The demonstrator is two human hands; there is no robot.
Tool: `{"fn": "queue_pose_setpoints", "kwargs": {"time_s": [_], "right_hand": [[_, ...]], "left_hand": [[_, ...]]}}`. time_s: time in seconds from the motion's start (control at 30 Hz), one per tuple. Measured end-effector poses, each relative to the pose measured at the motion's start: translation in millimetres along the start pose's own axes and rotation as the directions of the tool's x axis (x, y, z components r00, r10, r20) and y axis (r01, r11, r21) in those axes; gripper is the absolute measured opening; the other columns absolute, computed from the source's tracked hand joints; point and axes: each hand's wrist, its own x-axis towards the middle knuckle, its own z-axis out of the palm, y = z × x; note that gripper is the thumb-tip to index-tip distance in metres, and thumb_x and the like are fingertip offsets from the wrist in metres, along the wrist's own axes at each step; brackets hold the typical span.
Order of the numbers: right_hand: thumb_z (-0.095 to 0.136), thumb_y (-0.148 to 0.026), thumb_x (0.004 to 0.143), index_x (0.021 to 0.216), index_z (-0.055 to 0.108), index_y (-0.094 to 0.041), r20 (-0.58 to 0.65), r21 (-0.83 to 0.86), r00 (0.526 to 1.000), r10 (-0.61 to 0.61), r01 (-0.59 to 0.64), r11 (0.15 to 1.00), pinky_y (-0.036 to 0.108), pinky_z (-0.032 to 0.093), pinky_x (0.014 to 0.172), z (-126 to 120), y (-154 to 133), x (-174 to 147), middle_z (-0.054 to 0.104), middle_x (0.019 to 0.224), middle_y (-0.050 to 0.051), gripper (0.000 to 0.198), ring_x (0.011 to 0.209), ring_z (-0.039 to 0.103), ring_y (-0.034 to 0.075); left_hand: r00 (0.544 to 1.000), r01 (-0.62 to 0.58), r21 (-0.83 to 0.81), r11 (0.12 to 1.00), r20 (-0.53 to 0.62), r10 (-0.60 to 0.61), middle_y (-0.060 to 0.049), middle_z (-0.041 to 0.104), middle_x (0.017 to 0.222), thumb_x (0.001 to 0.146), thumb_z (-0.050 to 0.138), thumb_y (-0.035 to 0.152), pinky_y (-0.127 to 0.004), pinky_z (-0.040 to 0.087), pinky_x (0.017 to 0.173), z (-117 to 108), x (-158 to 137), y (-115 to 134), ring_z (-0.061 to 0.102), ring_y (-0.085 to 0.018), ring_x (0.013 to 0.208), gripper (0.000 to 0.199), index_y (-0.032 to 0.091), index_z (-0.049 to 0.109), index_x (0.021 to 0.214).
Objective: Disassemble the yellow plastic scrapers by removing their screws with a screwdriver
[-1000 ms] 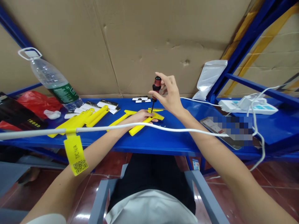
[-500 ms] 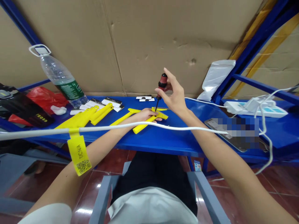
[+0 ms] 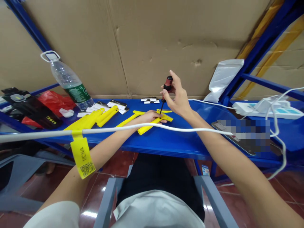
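My right hand (image 3: 178, 98) grips the red-and-black handle of a screwdriver (image 3: 168, 83) between thumb and fingers. The screwdriver stands nearly upright, its dark shaft reaching down to the head of a yellow T-shaped scraper (image 3: 145, 129). Wrapped round that scraper near its head, my left hand (image 3: 152, 116) holds it low over the blue table; its fingers are partly hidden. Where exactly the tip sits is too small to tell. Just left of my left hand lies another yellow scraper (image 3: 124, 120). Several yellow handles (image 3: 104, 117) are grouped farther left.
White-and-black packets (image 3: 118, 106) lie behind the handles. A plastic bottle (image 3: 71, 85), red bag (image 3: 55, 103) and black bag (image 3: 40, 109) stand left. A white cable (image 3: 187, 129) with a yellow tag (image 3: 82, 156) crosses in front. At right are a phone (image 3: 237, 142) and power strip (image 3: 273, 109).
The whole view has shifted slightly, so things appear a little farther right. My right hand's fingers have changed slightly on the screwdriver handle; the left hand still holds the scraper.
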Motion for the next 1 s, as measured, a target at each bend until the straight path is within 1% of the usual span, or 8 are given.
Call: {"fn": "queue_pose_setpoints", "kwargs": {"time_s": [0.17,0.3,0.37,0.53,0.6,0.7,0.87,1.0], "right_hand": [[0.059,-0.085,0.109,0.186,0.034,-0.039,-0.033,-0.092,0.998,-0.054,0.051,0.994,0.070,0.069,0.115,-1.0,1.2,1.3,0.062,0.170,0.014,0.093,0.141,0.075,0.042],[0.051,-0.080,0.115,0.191,0.020,-0.039,0.045,-0.043,0.999,-0.018,0.020,0.999,0.067,0.071,0.111,-2.3,-2.3,2.5,0.070,0.161,0.013,0.091,0.127,0.082,0.037],[0.047,-0.077,0.117,0.191,0.020,-0.036,0.056,-0.026,0.998,-0.007,0.008,1.000,0.063,0.073,0.108,-2.8,-4.3,2.4,0.074,0.155,0.014,0.089,0.118,0.084,0.034],[0.062,-0.083,0.109,0.184,0.039,-0.036,-0.017,-0.093,0.998,-0.053,0.051,0.994,0.068,0.074,0.105,-3.1,-4.7,2.8,0.072,0.155,0.015,0.090,0.121,0.083,0.037],[0.062,-0.082,0.110,0.186,0.033,-0.037,-0.020,-0.077,0.999,-0.044,0.042,0.996,0.068,0.074,0.105,-2.4,-5.3,2.6,0.073,0.153,0.015,0.093,0.120,0.083,0.037],[0.052,-0.078,0.115,0.189,0.024,-0.036,-0.014,-0.032,1.000,-0.018,0.018,0.999,0.066,0.073,0.107,-2.0,-7.6,1.7,0.074,0.151,0.015,0.090,0.120,0.083,0.036],[0.067,-0.083,0.107,0.181,0.046,-0.038,-0.042,-0.067,0.999,-0.018,0.015,0.998,0.068,0.074,0.106,-3.5,-6.3,2.7,0.072,0.154,0.014,0.089,0.124,0.082,0.039],[0.058,-0.084,0.111,0.188,0.029,-0.038,-0.031,0.007,0.999,0.023,-0.023,1.000,0.066,0.076,0.103,-0.6,-1.6,2.7,0.077,0.145,0.013,0.094,0.116,0.085,0.036]], "left_hand": [[1.000,-0.012,0.003,1.000,0.003,0.012,-0.024,0.090,0.120,0.113,0.061,0.004,-0.028,0.072,0.090,2.2,-3.0,1.0,0.088,-0.021,0.094,0.025,0.006,0.084,0.105],[1.000,-0.013,0.005,1.000,-0.008,0.013,-0.023,0.090,0.119,0.113,0.061,0.003,-0.028,0.072,0.091,1.1,1.3,0.2,0.089,-0.022,0.097,0.026,0.008,0.084,0.102],[1.000,-0.008,0.007,1.000,-0.007,0.008,-0.024,0.090,0.119,0.112,0.062,0.004,-0.028,0.072,0.092,0.7,3.1,-0.3,0.089,-0.022,0.098,0.024,0.008,0.084,0.103],[0.999,-0.020,-0.007,1.000,-0.025,0.020,-0.024,0.090,0.120,0.112,0.061,0.002,-0.029,0.072,0.093,3.2,2.0,0.4,0.090,-0.022,0.098,0.023,0.006,0.083,0.108],[0.999,-0.010,-0.014,1.000,-0.036,0.010,-0.025,0.089,0.119,0.112,0.060,0.001,-0.028,0.072,0.093,4.4,0.8,1.2,0.090,-0.022,0.096,0.023,0.005,0.082,0.108],[0.999,-0.005,-0.028,1.000,-0.037,0.004,-0.025,0.089,0.119,0.113,0.061,0.002,-0.029,0.072,0.094,4.8,-0.3,1.4,0.090,-0.022,0.097,0.021,0.005,0.081,0.111],[1.000,-0.013,-0.055,0.998,0.013,0.014,-0.026,0.089,0.120,0.113,0.059,0.002,-0.031,0.072,0.098,0.5,-0.6,-0.5,0.091,-0.024,0.103,0.023,0.005,0.081,0.113],[0.999,0.005,-0.086,0.996,0.050,-0.001,-0.028,0.088,0.121,0.114,0.054,0.001,-0.030,0.071,0.099,-3.9,0.3,-1.5,0.090,-0.025,0.108,0.027,0.003,0.081,0.111]]}}
